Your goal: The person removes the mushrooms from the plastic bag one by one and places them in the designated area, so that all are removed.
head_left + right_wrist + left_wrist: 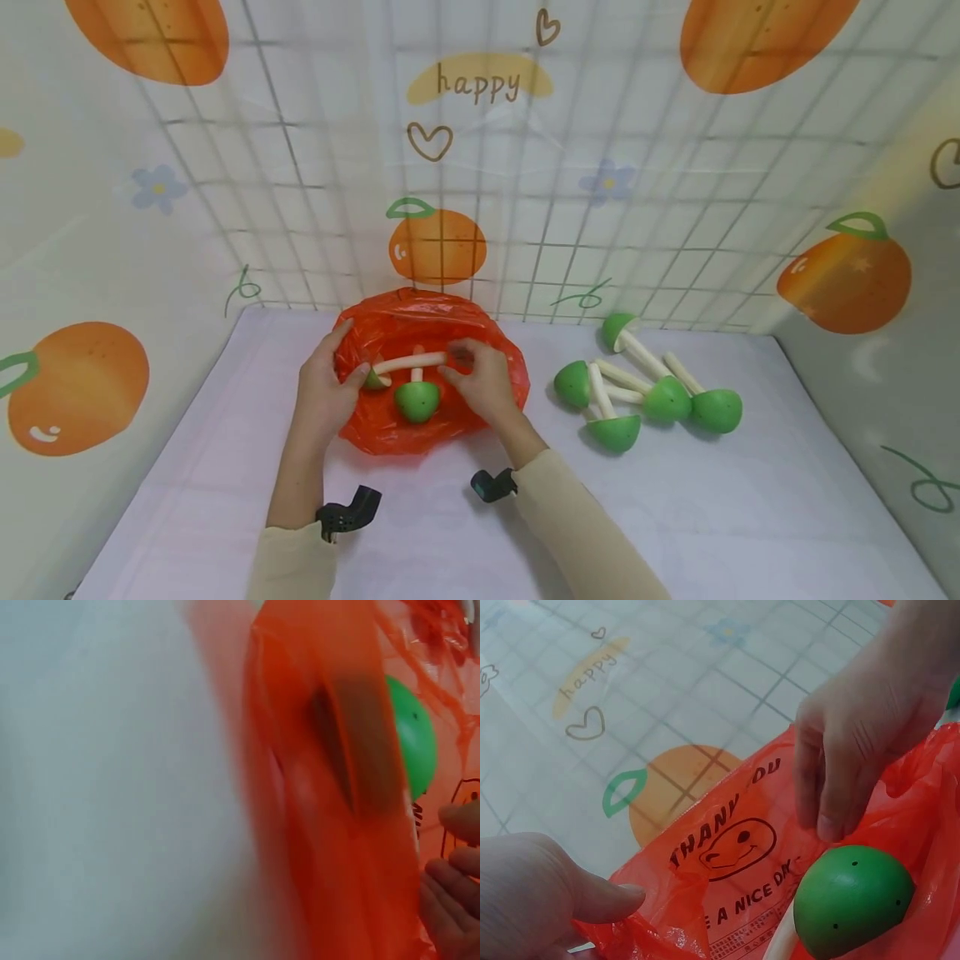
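Observation:
A red plastic bag (450, 310) lies with its mouth spread on the table. My left hand (327, 392) grips its left rim, the thumb (619, 900) inside and the other fingers behind the film. Two toy mushrooms with green caps and pale stems are in the bag. One cap (417, 402) faces me; the other mushroom's stem (411, 362) runs across toward my right hand (483, 379). That hand reaches over the bag's right side, fingers bent downward and loosely together, with nothing visible between them. In the right wrist view, red film partly covers a green cap (416, 739).
Right of the bag, several more green-capped mushrooms (666, 400) lie in a loose pile on the white table (450, 533). A grid-patterned backdrop (510, 175) with printed oranges stands behind the bag, and side walls rise at left and right.

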The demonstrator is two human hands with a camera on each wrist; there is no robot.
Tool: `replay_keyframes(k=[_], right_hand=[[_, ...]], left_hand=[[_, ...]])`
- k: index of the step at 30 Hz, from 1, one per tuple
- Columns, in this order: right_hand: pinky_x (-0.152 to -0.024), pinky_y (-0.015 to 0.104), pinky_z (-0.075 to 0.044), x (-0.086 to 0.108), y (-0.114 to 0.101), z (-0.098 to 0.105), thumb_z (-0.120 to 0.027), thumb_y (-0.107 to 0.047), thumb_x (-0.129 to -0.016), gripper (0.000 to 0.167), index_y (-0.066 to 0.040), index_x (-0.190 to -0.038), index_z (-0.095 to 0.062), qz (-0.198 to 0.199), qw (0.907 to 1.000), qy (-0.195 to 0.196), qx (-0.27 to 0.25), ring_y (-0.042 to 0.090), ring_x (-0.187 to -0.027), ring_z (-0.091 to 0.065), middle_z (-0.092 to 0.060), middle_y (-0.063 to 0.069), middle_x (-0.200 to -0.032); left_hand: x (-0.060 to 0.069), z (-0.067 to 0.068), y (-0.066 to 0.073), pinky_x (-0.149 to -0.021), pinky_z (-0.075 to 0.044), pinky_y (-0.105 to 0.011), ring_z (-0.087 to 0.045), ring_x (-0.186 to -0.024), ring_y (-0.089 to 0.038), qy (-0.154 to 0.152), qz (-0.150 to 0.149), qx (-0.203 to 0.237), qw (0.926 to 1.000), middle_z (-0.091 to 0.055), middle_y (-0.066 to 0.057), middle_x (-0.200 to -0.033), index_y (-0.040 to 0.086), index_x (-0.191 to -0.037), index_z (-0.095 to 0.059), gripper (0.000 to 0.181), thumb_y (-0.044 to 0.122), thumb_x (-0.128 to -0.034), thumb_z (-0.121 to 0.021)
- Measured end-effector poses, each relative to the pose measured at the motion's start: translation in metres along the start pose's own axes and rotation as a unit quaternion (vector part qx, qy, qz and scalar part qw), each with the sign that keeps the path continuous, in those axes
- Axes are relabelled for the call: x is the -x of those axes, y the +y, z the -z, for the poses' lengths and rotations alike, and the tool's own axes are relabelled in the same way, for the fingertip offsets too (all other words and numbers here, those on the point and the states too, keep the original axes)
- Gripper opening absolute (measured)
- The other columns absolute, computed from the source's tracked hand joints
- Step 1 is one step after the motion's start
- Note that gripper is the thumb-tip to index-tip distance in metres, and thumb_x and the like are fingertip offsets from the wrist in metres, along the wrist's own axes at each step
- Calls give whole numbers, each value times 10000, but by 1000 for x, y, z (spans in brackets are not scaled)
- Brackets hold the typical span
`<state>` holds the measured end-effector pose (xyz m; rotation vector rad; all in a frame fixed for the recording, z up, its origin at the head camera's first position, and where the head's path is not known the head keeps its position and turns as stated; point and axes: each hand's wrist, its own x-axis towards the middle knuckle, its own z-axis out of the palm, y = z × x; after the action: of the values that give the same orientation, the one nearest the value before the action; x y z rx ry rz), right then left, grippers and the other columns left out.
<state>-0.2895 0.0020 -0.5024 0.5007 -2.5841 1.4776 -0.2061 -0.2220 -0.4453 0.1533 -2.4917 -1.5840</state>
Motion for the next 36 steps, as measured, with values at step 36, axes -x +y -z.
replay_keyframes(k=[36], right_hand=[[-880,378,-632,11,-35,-7,-825,8,-884,263,-20,-1144,-793,-313,9973,-186,-641,253,-998,-751,-777,83,-1054]], left_hand=[[1,2,-2,-1170,-409,-557,-414,-1470,-384,107,-267,-93,9995,-424,-167,-1620,100,-1641,-361,719,-27,-996,-653]])
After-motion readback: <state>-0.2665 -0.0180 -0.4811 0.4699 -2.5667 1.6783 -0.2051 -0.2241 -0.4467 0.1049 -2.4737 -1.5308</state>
